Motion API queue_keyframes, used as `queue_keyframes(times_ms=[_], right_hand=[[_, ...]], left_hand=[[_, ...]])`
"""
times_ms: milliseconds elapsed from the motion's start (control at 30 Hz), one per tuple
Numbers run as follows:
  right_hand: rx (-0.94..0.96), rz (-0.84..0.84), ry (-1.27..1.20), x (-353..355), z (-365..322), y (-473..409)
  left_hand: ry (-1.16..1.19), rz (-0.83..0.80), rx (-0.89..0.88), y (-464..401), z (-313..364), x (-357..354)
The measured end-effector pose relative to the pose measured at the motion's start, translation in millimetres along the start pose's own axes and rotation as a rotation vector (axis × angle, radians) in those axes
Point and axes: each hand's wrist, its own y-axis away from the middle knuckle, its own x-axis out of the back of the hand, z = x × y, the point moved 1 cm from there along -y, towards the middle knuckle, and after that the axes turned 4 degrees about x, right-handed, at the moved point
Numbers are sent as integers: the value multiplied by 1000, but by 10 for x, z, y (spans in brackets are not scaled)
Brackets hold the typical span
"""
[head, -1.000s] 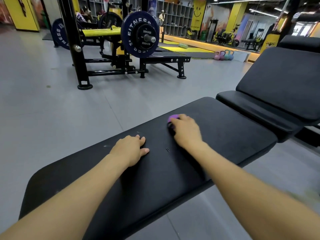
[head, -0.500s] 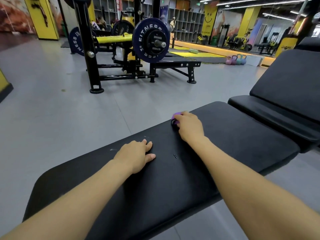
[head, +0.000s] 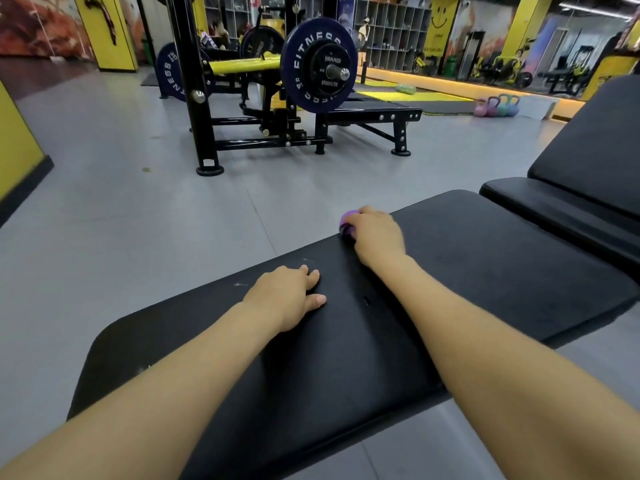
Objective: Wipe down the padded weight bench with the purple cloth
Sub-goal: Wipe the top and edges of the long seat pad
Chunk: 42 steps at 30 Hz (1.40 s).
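Observation:
The black padded bench runs from lower left to right, with its raised backrest at the far right. My right hand grips the bunched purple cloth at the bench's far edge; only a small purple part shows past my fingers. My left hand rests palm down on the pad a little nearer to me, fingers loosely bent and holding nothing. A few pale marks lie on the pad near the left hand.
Grey gym floor lies beyond the bench. A black rack with a loaded barbell and blue plates stands at the back. Coloured kettlebells sit at the far right by yellow mats. A yellow pillar base is at left.
My right hand with the cloth has slid a short way along the far edge of the pad, and the view has shifted. My left hand stays resting on the bench.

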Motion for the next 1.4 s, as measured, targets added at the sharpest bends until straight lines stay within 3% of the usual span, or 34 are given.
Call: queue_keyframes(times_ms=[100,167,233,300,400,567,667,733,867,967,1100,1233,1400], right_hand=[[246,-129,-60,1,-274,90],[275,-221,-82,150,-136,82],[207,-197,-52,262,177,57],[21,-77,-68,338,517,45],[-130,23,-2,245,442,25],[208,-72,-68,-43,-407,222],[259,-203,-78,126,-308,200],[200,-225,-85,250,-10,185],[-93,-15,-61,347,576,271],[-111,-13,105,276,514,256],[-100,-60,132,269,494,229],[-98,-93,149,304,501,229],[-98,-93,68,319,56,293]], left_hand=[[8,-6,12,22,25,5],[1,-7,10,37,46,20],[9,-11,9,46,45,23],[6,-8,6,49,48,16],[15,-4,6,34,41,7],[13,-8,15,22,40,11],[21,-15,17,31,44,16],[43,-26,21,37,40,23],[60,-22,14,34,23,-1],[83,-26,20,13,7,-21],[99,-35,13,96,-19,-7],[93,65,52,282,-309,14],[129,-85,93,438,-594,-239]])
